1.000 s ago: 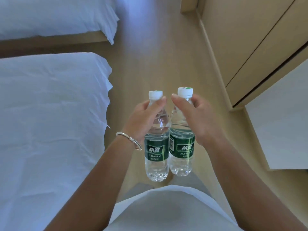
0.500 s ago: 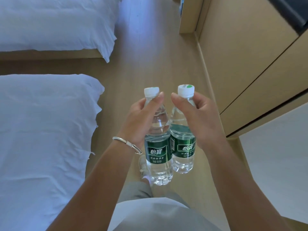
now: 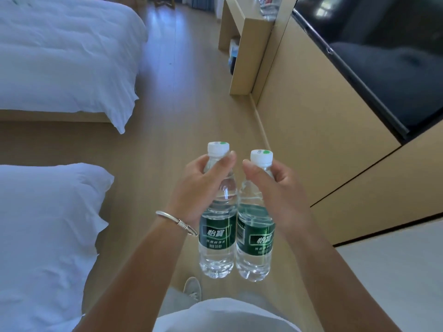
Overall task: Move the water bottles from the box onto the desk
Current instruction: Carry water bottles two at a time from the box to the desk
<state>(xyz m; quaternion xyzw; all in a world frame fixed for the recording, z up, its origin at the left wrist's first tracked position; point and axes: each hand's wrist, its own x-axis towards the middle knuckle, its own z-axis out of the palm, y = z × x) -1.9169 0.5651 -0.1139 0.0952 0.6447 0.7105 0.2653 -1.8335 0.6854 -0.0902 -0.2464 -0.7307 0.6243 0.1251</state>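
A strip of bare wooden floor (image 3: 191,80) runs ahead between the beds and the cabinet wall, open all the way forward. On the left, the near bed (image 3: 43,236) and the far bed (image 3: 64,56) hem it in, with a gap of floor between them. On the right stand the tan cabinet front (image 3: 311,140) and the dark screen (image 3: 383,56) above it. Farther on, a desk side panel (image 3: 249,56) juts into the strip, narrowing it; a bottle (image 3: 268,8) stands on the tabletop there.

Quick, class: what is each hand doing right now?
Left hand: grips the left water bottle by its neck.
Right hand: grips the right water bottle by its neck.
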